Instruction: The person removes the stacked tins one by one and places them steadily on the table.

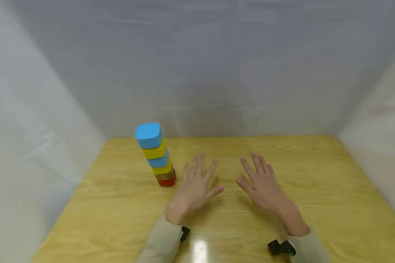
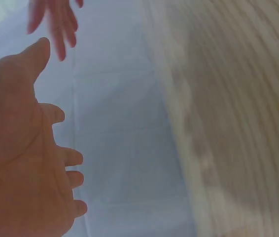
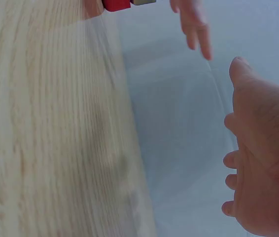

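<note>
Bright, table (image 1: 118, 204) glare, wrist views prob. motion-blurred

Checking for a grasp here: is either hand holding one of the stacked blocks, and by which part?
Nothing is held. The left hand and right hand are spread open over the table, apart from the block tower.

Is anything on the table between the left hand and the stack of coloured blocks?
Nothing visible: only bare wooden table lies between the open left hand and the tall stack of coloured blocks, which stands apart just to its left.
</note>
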